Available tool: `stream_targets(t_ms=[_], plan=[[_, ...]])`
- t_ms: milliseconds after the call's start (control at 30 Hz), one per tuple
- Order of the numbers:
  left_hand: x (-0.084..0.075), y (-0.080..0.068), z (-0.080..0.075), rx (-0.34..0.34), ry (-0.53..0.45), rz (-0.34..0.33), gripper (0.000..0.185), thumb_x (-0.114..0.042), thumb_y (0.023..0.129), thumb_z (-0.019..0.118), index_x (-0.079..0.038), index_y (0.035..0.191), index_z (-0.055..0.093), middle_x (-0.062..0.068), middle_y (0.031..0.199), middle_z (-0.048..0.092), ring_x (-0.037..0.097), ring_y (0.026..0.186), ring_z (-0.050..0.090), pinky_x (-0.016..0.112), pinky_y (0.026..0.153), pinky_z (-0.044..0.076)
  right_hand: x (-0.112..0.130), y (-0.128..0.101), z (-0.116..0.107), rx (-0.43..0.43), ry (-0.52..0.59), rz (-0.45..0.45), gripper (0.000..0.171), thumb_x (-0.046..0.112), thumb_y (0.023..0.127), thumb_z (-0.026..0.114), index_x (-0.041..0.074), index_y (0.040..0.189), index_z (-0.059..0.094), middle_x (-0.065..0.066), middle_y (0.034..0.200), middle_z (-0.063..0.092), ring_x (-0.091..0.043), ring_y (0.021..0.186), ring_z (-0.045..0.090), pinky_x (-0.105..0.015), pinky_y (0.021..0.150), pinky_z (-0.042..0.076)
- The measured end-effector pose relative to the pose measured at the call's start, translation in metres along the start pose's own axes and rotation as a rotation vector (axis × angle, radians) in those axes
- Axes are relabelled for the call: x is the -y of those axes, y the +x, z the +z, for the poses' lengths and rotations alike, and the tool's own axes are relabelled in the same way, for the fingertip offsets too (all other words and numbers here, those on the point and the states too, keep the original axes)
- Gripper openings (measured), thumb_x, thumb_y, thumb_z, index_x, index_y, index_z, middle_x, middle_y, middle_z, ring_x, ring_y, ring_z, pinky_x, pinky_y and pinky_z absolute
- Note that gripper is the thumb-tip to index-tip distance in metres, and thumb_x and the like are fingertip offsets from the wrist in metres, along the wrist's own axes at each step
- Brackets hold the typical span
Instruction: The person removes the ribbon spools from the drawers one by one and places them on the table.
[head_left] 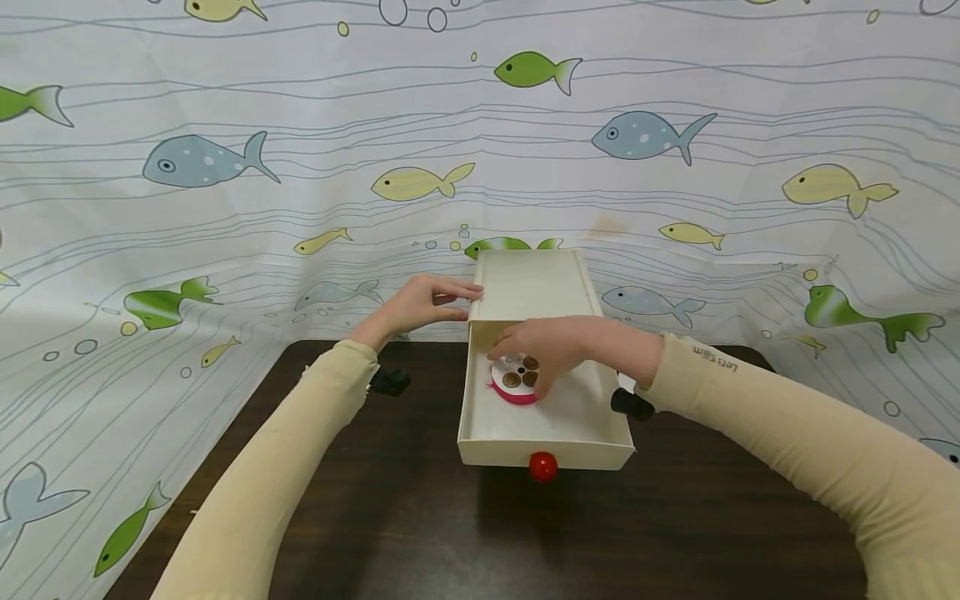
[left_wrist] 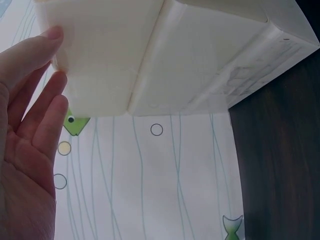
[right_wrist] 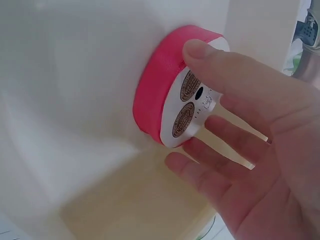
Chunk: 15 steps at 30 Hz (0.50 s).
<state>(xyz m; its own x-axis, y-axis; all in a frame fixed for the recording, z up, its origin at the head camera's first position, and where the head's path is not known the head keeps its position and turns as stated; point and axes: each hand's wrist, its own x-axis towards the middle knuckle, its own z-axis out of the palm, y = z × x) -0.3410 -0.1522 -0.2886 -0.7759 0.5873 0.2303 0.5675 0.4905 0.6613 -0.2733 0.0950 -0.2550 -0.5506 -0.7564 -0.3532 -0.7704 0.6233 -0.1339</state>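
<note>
A cream box (head_left: 534, 283) stands with its drawer (head_left: 555, 421) pulled out toward me; a red round knob (head_left: 543, 467) is on the drawer's front. Inside the drawer lies a spool of pink ribbon (right_wrist: 157, 87) with white faces and round brown labels. My right hand (head_left: 551, 346) reaches in from above and holds the spool by its rim, thumb on one edge, fingertips at the opposite edge. At the box's left side, my left hand (head_left: 420, 304) touches the wall with its fingertips, the fingers fairly straight (left_wrist: 52, 92).
The box stands on a dark wooden table (head_left: 375, 500). A white sheet (head_left: 337, 100) printed with fish hangs behind and along both sides, close to the back of the box. Black straps with small devices (head_left: 632, 404) sit at both wrists.
</note>
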Motion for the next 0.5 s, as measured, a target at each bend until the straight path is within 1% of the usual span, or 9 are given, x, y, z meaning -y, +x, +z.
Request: stream_targets(t_ms=[100, 267, 367, 500], plan=[[0.0014, 0.0, 0.0006, -0.002, -0.002, 0.0, 0.039, -0.014, 0.087, 0.075, -0.014, 0.126, 0.07, 0.005, 0.142, 0.06, 0.022, 0.138, 0.051, 0.04, 0.112, 0.046, 0.0007, 0.0009, 0.0011, -0.009, -0.017, 0.021, 0.079, 0.025, 0.077, 0.085, 0.018, 0.147, 0.049, -0.005, 0.151, 0.048, -0.023, 0.131, 0.048, -0.044, 0.111, 0.048], [0.0019, 0.0002, 0.0011, -0.003, 0.005, -0.002, 0.039, -0.016, 0.088, 0.075, -0.016, 0.126, 0.07, 0.005, 0.142, 0.06, 0.023, 0.138, 0.051, 0.041, 0.112, 0.047, 0.0027, 0.0031, 0.0035, -0.006, -0.034, 0.041, 0.078, 0.026, 0.076, 0.086, 0.019, 0.145, 0.05, -0.005, 0.144, 0.053, -0.021, 0.121, 0.051, -0.04, 0.107, 0.052], [0.0007, 0.0002, 0.0007, 0.003, 0.012, -0.008, 0.039, -0.017, 0.088, 0.075, -0.016, 0.126, 0.07, 0.005, 0.142, 0.06, 0.023, 0.138, 0.051, 0.04, 0.112, 0.047, 0.0046, 0.0047, 0.0032, 0.0, -0.06, 0.043, 0.077, 0.026, 0.075, 0.086, 0.019, 0.143, 0.052, -0.005, 0.142, 0.054, -0.021, 0.12, 0.051, -0.041, 0.106, 0.053], [-0.0005, 0.0002, -0.0004, 0.007, 0.007, -0.006, 0.039, -0.016, 0.088, 0.074, -0.015, 0.127, 0.07, 0.005, 0.142, 0.06, 0.022, 0.139, 0.051, 0.04, 0.113, 0.046, 0.0072, 0.0074, 0.0033, 0.008, -0.082, 0.054, 0.076, 0.024, 0.075, 0.086, 0.017, 0.142, 0.052, -0.007, 0.142, 0.054, -0.022, 0.122, 0.05, -0.042, 0.107, 0.052]])
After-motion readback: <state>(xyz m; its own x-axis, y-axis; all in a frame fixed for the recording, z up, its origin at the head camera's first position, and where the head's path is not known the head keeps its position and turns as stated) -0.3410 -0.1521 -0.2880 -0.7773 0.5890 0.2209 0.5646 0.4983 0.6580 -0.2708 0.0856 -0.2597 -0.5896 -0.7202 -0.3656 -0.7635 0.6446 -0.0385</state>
